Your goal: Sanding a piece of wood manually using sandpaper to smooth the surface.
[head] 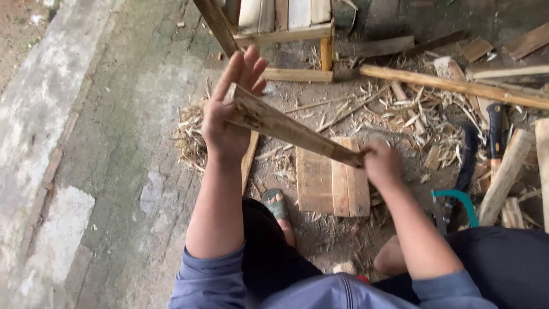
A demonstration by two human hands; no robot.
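Mid-frame, we grip the split wood strip: left hand braces its upper end, fingers splayed; right hand fists the lower end; its splintery edge could cut our palm.

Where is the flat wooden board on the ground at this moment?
In the head view, the flat pale wooden board lies on the ground at centre, below the long wood strip held by both hands, right of the sandalled foot.
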